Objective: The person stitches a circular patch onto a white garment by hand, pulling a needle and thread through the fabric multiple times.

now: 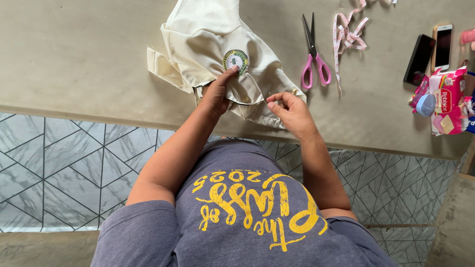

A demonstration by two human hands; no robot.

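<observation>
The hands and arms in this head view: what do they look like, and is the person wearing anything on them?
The left hand and right hand are both bare: no gloves, and no rings, watch or bracelet that I can see. The forearms are uncovered too. Short sleeves of a grey-blue T-shirt end above the elbows; the shirt's front carries curly yellow lettering.

A cream shirt is lying crumpled on the table, bunching into folds near the front edge. A round green and yellow badge is showing face up on its chest. A thin dark piping is running along the lower hem, which is hanging slightly over the table's edge.
</observation>
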